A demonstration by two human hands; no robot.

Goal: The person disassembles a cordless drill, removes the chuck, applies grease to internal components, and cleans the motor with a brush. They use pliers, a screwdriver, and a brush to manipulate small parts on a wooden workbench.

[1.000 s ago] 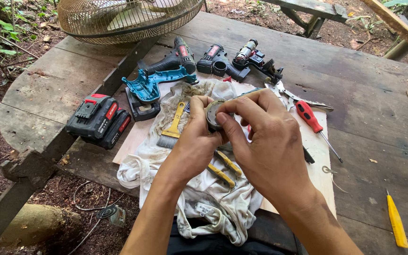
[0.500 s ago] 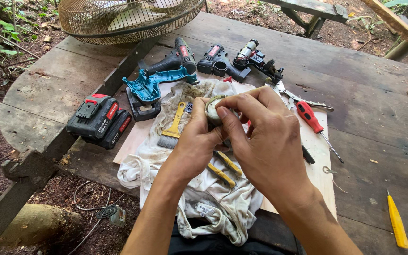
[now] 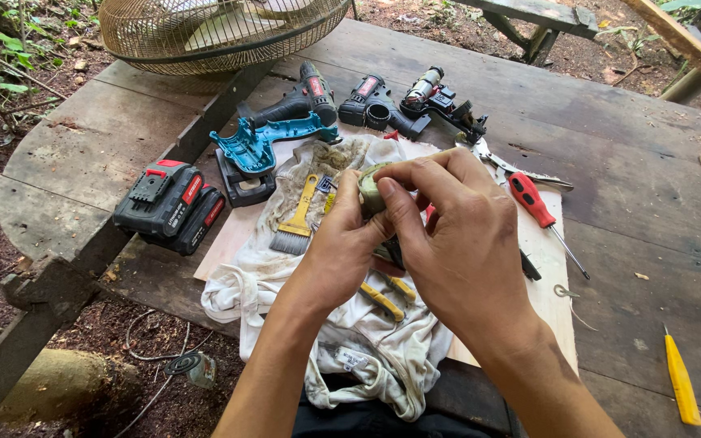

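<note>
Both hands meet over a stained white cloth (image 3: 342,324) on a wooden table (image 3: 634,186). My left hand (image 3: 342,243) and my right hand (image 3: 448,235) together pinch a small grey-green round part (image 3: 369,191); most of it is hidden by the fingers. Under the hands lie yellow-handled pliers (image 3: 387,294) and a small yellow-handled brush (image 3: 295,219). A teal drill housing shell (image 3: 257,144) lies just beyond the cloth.
Two black-and-red battery packs (image 3: 170,203) sit at left. Dark drill parts (image 3: 367,101) and a motor unit (image 3: 440,101) lie at the back. A red screwdriver (image 3: 533,203) and a yellow tool (image 3: 681,381) lie at right. A wire fan guard (image 3: 221,32) stands behind.
The hands have turned the small part slightly and drawn a little closer together; everything on the table stays where it was.
</note>
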